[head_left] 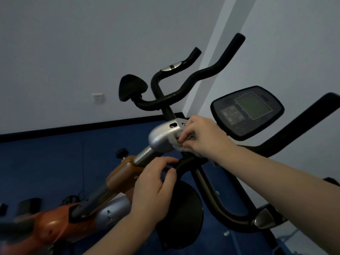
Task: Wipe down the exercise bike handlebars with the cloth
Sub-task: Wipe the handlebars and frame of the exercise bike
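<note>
Nearest me, the left hand [156,183] grips the black bar [185,161] just below the silver bracket [161,138]. Right hand [201,138], fingers pinching the cloth [181,149], rubs that bracket. I judge the handlebars [185,89] above the bracket remain unwiped.

no text readable; the console [247,112] screen and buttons are too blurred
</note>
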The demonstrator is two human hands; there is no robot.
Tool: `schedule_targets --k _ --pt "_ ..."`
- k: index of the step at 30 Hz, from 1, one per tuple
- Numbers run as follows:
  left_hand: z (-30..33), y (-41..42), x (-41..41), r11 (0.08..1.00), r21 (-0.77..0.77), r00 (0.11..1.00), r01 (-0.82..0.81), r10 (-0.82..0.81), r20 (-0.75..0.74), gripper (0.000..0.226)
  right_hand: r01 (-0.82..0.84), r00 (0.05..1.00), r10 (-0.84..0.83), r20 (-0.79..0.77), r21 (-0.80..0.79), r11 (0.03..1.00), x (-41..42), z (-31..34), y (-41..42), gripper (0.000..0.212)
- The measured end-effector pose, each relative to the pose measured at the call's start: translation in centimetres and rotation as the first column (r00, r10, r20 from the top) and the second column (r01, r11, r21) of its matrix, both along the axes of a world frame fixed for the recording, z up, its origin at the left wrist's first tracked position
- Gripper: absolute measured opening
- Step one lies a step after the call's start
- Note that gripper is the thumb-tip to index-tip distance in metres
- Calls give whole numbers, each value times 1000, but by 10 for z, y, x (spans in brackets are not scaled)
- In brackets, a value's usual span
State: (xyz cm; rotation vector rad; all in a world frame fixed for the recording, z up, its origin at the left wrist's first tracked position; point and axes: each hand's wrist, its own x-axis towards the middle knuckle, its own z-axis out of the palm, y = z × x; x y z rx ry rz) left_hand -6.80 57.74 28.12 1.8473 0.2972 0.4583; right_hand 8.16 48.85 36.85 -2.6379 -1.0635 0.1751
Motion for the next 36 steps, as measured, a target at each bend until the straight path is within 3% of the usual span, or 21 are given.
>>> schedule_targets --k 4,6,8,10,15,17,20,25,29,34,36 --pt "0 -1 -1 1000 3 1000 -2 2 -3 25 113 987 -122 102 90 990 -4 1 -2 11" --pt "0 -1 -2 1000 7 1000 -3 3 -2 24 89 996 -89 12 -25 996 -3 9 -9 11" --pt "0 -1 -2 1000 15 1000 -1 1 -3 23 9 982 -33 -186 -130 991 0 20 -18 13" --pt "-1 0 -1 1000 11 1000 -4 4 -4 24 -28 940 -20 -340 -136 990 1 24 -19 16" --pt "-2 -1 0 1000 -8 1000 -5 5 4 24 0 924 -24 -381 -61 998 6 16 -5 18" --pt "-2 -1 0 1000 -9 1000 -8 9 12 24 24 947 -33 -318 -33 999 8 8 -2 19" --pt "-3 0 2 1000 1 1000 -6 6 16 24 96 994 -91 -54 85 992 1 -9 1 17" --pt "-5 2 2 999 -24 999 41 -41 32 22 192 953 -245 180 268 944 -10 -22 1 25" --pt "-2 6 1 994 29 995 102 -102 -2 20 352 873 -439 212 349 868 -19 -24 3 33" --pt "0 22 -3 956 150 967 252 -246 -59 25 455 793 -609 -26 690 563 -46 -4 -18 32" --pt "1 27 -4 944 200 965 263 -258 -48 31 440 781 -624 -26 731 521 -64 6 -30 32"
